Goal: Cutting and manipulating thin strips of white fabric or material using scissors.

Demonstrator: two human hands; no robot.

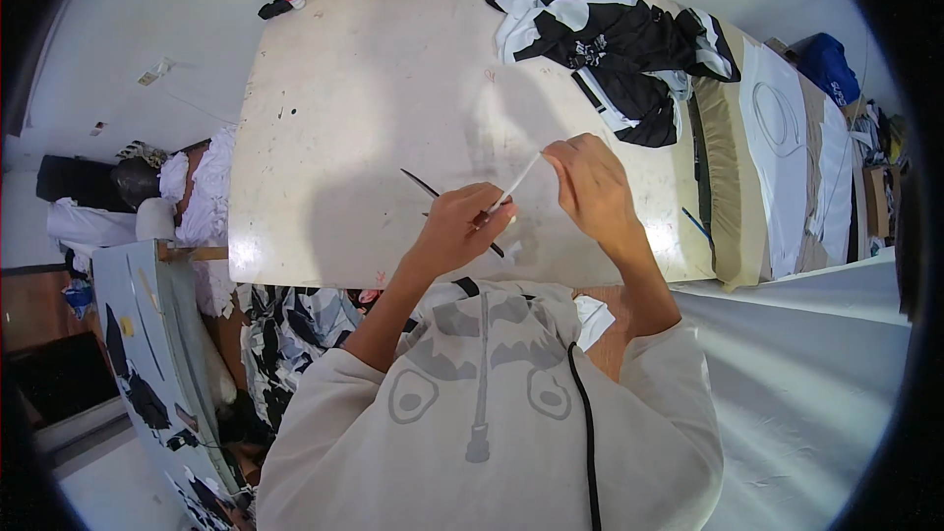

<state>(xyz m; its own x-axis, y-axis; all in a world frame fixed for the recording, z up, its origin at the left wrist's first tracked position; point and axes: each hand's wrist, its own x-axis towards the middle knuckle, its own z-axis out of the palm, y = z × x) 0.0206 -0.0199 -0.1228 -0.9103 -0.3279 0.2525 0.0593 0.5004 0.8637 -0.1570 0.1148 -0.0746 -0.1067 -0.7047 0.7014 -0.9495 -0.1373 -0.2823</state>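
Note:
A thin white strip (518, 180), perhaps cord or folded fabric, runs taut and slanting between my hands above the pale table. My left hand (460, 223) is closed on its lower end. At the upper end my right hand (593, 187) pinches it between thumb and fingers. A slim dark object (418, 180) passes behind my left hand, with parts showing on both sides. My hand hides its middle, so I cannot tell its kind or whether my left hand touches it.
Crumpled black, white and grey garments (629, 44) lie at the table's (344, 88) far right. A blue pen-like stick (697, 224) rests near the right edge, beside stacked brown and white sheets (772, 167). Patterned fabric (295, 334) hangs below the near left edge; white cloth (208, 187) is piled left.

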